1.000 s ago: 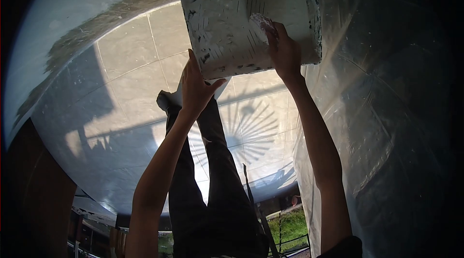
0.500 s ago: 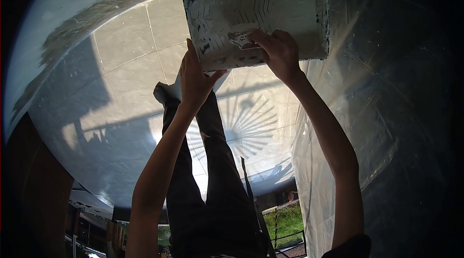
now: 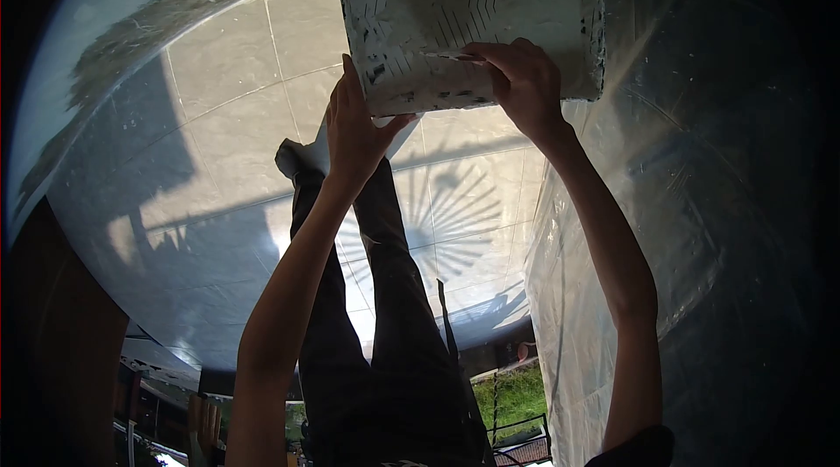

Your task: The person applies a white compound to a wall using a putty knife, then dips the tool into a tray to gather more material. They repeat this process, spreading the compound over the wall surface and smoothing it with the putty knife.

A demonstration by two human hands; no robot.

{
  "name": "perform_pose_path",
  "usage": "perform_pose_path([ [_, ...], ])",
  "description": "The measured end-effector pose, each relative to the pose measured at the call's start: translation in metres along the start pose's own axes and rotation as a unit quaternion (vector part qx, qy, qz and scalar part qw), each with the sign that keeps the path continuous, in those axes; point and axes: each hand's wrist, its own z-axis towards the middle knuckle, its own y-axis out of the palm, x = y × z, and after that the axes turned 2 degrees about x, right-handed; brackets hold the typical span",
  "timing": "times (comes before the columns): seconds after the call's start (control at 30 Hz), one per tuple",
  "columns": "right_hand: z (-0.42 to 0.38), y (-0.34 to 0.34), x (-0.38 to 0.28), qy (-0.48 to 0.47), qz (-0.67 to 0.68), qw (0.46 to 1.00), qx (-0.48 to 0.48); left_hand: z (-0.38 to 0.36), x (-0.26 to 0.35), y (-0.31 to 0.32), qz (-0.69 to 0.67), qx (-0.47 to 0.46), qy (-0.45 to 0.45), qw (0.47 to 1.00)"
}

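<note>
Tray (image 3: 542,7): 1 pc, wht-coated, rim chipped; held up over floor (image 3: 223,99), far edge out of view. Prob. light, stiff, tips easily if held one side only; wet coat, if any, wd be slippery.

L hand (image 3: 352,139): grip closed on tray's near L corner, fingers up the side, thumb at near edge. Sound hold; opp. side rim wd suit a 2nd.

Flat pc (image 3: 444,55): 1, thin, on tray nr its near edge, seen almost edge-on; type unclear. Prob. v. light; best pinched at the R end, flat.

R hand (image 3: 532,91): grip closed, pinching flat pc above tray.

Sheet (image 3: 621,239): plastic, R of tray.
</note>
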Motion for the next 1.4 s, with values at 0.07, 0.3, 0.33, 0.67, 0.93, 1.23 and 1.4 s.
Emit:
perform_pose_path([
  [0.07, 0.007, 0.01, 0.0, -0.041, -0.009, 0.999, 0.009, 0.0, 0.0, 0.0, 0.008, 0.005, 0.008, 1.0],
  [0.3, -0.02, 0.012, -0.002, -0.081, -0.011, 0.997, -0.013, 0.0, 0.001, 0.001, 0.008, 0.014, 0.01, 1.0],
  [0.33, -0.025, 0.012, -0.003, -0.088, -0.015, 0.996, -0.01, 0.0, 0.001, 0.001, 0.008, 0.015, 0.008, 1.0],
  [0.67, -0.023, -0.009, -0.018, 0.022, 0.019, 0.993, -0.115, 0.0, 0.001, 0.001, 0.04, 0.013, 0.008, 0.999],
  [0.93, 0.031, -0.008, 0.01, 0.091, 0.041, 0.942, -0.32, 0.001, 0.005, -0.001, 0.058, 0.017, -0.004, 0.998],
  [1.23, 0.081, -0.004, 0.034, 0.071, 0.102, 0.882, -0.454, 0.002, 0.006, -0.001, 0.08, 0.038, 0.013, 0.996],
  [1.4, 0.1, -0.027, 0.032, 0.243, 0.166, 0.786, -0.544, 0.002, 0.01, -0.015, 0.07, 0.001, -0.012, 0.997],
])
